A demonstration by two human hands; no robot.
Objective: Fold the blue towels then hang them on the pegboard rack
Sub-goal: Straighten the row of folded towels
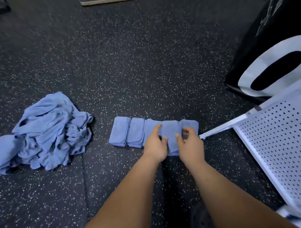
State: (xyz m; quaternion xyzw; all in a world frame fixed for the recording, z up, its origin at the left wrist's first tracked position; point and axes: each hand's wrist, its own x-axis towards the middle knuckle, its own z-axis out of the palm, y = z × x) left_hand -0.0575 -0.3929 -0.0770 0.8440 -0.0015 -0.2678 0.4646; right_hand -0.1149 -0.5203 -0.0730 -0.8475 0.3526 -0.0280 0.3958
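Note:
Several folded blue towels [128,132] lie side by side in a row on the dark speckled floor. Both hands are at the fourth folded towel [171,133]. My left hand [156,144] grips its left edge, thumb on top. My right hand [189,143] grips its right edge with curled fingers, partly covering the rightmost towel [190,124]. A heap of unfolded blue towels [47,133] lies on the floor to the left. The white pegboard rack [275,141] stands at the right, close to the row's right end.
A white rack leg [223,127] reaches toward the row's right end. A black bag with a white handle [267,65] stands behind the rack. A flat board edge [101,2] shows at the top. The floor [130,65] is dark speckled rubber.

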